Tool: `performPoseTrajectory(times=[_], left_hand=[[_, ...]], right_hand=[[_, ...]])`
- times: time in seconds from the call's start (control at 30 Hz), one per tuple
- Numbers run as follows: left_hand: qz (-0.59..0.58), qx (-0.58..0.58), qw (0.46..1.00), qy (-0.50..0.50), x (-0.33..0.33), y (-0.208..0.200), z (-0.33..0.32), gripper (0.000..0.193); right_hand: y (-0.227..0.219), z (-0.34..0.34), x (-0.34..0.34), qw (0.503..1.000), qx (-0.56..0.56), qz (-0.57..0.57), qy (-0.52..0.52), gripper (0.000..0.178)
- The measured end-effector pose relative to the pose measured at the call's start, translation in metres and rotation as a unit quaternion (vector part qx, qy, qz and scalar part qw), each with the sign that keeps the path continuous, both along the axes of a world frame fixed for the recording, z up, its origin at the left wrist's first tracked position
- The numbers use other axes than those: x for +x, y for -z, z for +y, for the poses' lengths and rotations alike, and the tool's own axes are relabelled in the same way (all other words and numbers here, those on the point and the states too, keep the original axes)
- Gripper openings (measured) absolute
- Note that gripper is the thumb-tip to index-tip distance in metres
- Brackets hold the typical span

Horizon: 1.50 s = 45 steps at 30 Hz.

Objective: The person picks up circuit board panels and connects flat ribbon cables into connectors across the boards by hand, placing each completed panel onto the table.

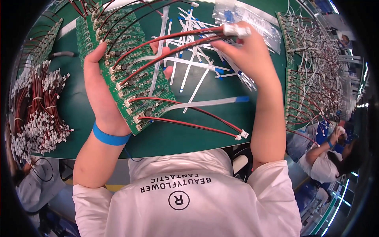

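Observation:
My left hand (99,89) grips a long green circuit board panel (148,85) by its edges, thumb on the near side and fingertips showing past the far edge. Several red and black cables rise from white sockets along the panel's left side. Between the fingers of my right hand (246,49) are the white connectors (236,31) at the free ends of two of these cables, pulled out to the right. Two more cables (189,125) end in loose connectors near the table's front edge. A white flat ribbon cable (209,103) with a blue end sticks out from the panel.
Loose ribbon cables (193,55) lie scattered on the green table (197,138). Bundled red and black cables (39,102) are piled at left. Wired boards (300,79) stand along the right, near a clear plastic bag (252,21). Another person (323,158) sits at the right.

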<state>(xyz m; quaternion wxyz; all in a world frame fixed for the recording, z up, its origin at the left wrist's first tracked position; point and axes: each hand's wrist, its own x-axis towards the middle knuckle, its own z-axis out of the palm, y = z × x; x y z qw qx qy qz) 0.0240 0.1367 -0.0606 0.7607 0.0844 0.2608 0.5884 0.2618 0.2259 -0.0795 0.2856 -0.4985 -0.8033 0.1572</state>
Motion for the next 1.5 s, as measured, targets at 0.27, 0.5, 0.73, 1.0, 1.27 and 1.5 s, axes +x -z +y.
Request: performPoseTrajectory(times=[0.27,0.5,0.73,1.0,1.27,1.5], left_hand=[[-0.047,0.005,0.999,0.01,-0.005,0.006,0.003,0.064],[-0.098,0.044,0.994,0.02,-0.001,0.008,-0.001,0.067],[-0.142,0.099,0.978,0.116,-0.002,0.009,-0.003,0.077],[-0.165,0.035,0.978,0.125,0.01,0.005,-0.003,0.071],[-0.157,0.03,0.982,0.103,0.015,0.004,-0.006,0.063],[-0.203,0.144,0.954,0.165,0.011,0.023,-0.002,0.062]], right_hand=[[0.008,0.007,-0.014,0.994,0.027,-0.107,-0.016,0.015],[-0.016,-0.007,-0.008,0.979,0.197,0.035,-0.045,0.006],[-0.045,-0.052,-0.025,0.886,-0.241,0.372,-0.134,0.002],[-0.045,-0.063,-0.034,0.858,-0.288,0.396,-0.156,0.006],[-0.048,-0.075,-0.042,0.837,-0.262,0.458,-0.144,0.009],[-0.051,-0.081,-0.043,0.855,-0.265,0.43,-0.12,0.009]])
